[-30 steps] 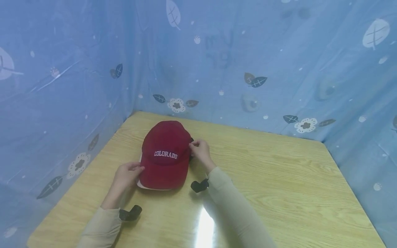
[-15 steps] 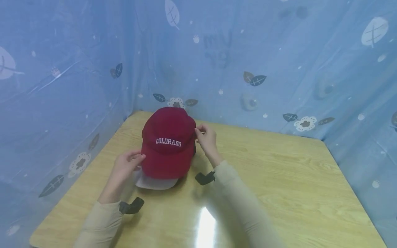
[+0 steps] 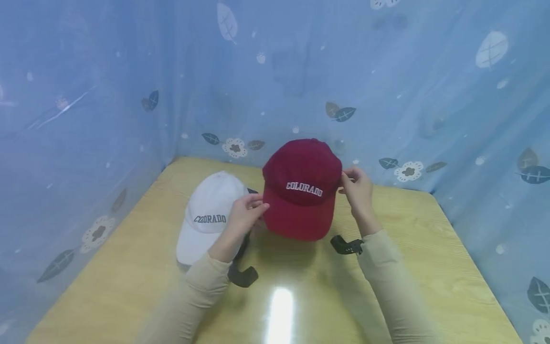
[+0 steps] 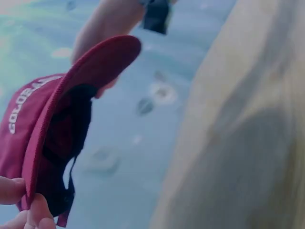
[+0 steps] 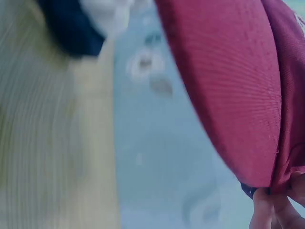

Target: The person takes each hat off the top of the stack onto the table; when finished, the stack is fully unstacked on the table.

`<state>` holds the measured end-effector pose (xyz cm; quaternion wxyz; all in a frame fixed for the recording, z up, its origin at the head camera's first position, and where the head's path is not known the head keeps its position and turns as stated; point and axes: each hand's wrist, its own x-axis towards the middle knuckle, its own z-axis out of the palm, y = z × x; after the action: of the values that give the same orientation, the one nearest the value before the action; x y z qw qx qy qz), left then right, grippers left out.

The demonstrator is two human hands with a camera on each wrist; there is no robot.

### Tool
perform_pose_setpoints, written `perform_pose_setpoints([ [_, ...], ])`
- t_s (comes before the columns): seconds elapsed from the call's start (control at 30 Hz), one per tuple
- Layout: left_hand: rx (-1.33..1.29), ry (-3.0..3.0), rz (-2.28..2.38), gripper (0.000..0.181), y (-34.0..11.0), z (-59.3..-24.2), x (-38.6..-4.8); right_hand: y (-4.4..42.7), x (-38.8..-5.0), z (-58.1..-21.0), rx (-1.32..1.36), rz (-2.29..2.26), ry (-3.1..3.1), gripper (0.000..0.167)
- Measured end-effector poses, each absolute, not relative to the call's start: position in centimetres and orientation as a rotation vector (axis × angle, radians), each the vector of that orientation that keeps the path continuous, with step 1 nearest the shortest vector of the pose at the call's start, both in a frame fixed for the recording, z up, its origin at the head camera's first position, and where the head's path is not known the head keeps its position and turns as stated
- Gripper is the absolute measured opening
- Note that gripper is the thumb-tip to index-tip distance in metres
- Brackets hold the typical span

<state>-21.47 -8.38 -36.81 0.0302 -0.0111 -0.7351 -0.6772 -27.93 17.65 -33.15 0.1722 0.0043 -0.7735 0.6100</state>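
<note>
In the head view a dark red cap (image 3: 301, 177) with white COLORADO lettering is held above the table, brim toward the camera. My left hand (image 3: 242, 217) pinches the left edge of its brim; the left wrist view shows thumb and fingers (image 4: 38, 212) on either side of the brim edge. At the cap's right side my right hand (image 3: 358, 193) pinches the fabric, and the right wrist view shows those fingertips near the brim's corner. A white cap (image 3: 208, 210) with dark lettering lies to the left, partly covered by my left hand and forearm.
The wooden table (image 3: 429, 267) reaches back to a blue patterned curtain (image 3: 292, 86), which also stands at the left and right sides. A black device is worn on each wrist. Light reflects off the table's front part.
Both hands have lifted the red cap up and moved it to the right. The white cap, which lay mostly hidden beneath it, now shows on the table at left.
</note>
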Motion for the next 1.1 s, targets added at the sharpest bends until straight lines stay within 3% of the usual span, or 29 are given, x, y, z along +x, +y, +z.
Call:
perform_pose_setpoints([
  [0.33,-0.06,-2.337,-2.228,0.03,1.7,-41.7,-23.8,27.7,-27.4,-37.3,-0.216,1.496,-2.371,0.018],
  [0.57,-0.035,-2.497,-2.131,0.028,6.1,-45.2,-24.3,31.3,-27.6,-40.8,-0.365,1.502,-2.472,0.018],
  [0.77,-0.047,-2.633,-2.106,0.043,6.1,-45.6,-23.8,31.7,-27.7,-42.8,-0.443,1.554,-2.525,0.023],
  [1.0,-0.256,-2.776,-1.926,0.027,4.6,-44.5,-23.6,31.8,-27.3,-42.8,-0.43,1.405,-2.544,0.029],
  [1.1,-0.339,-2.797,-1.829,0.038,2.8,-43.1,-23.4,30.5,-27.2,-41.4,-0.407,1.217,-2.465,0.028],
])
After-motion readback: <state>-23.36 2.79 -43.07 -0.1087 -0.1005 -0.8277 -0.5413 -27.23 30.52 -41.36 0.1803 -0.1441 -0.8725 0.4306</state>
